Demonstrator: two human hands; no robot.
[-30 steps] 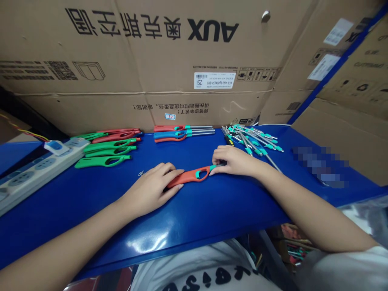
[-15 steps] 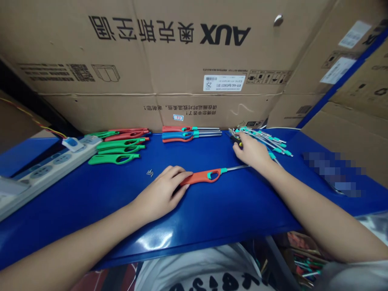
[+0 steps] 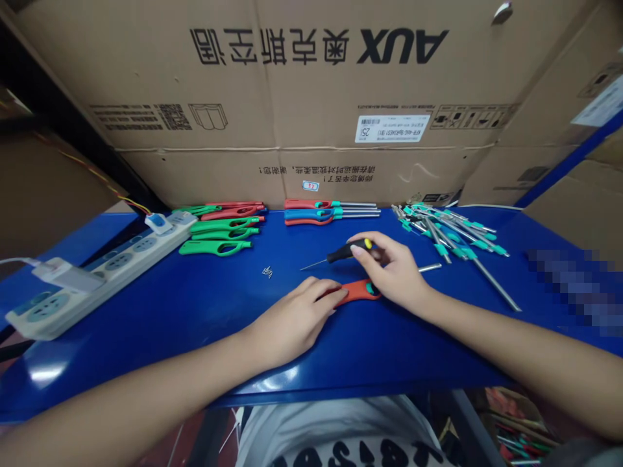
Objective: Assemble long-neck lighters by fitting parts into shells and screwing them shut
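My left hand (image 3: 294, 321) is closed around the rear end of an orange long-nosed lighter (image 3: 359, 291) lying on the blue table. The lighter's metal tube sticks out to the right, partly behind my other hand. Above it, my right hand (image 3: 399, 272) grips a screwdriver (image 3: 339, 253) by its black and yellow handle. The thin shaft slants left and down, its tip apart from a small pile of screws (image 3: 267, 272). My left fingers hide the lighter's rear end.
Green and red lighter handles (image 3: 217, 246) lie at the left by a white power strip (image 3: 134, 259). Finished-looking lighters (image 3: 309, 214) sit at the back centre. Metal tubes with teal parts (image 3: 452, 233) are heaped at the right. A cardboard sheet (image 3: 243, 130) stands behind.
My right hand has moved from the tube heap back left over the orange lighter, bringing the screwdriver, tip now leftward. The left hand stays on the lighter. The view has shifted left.
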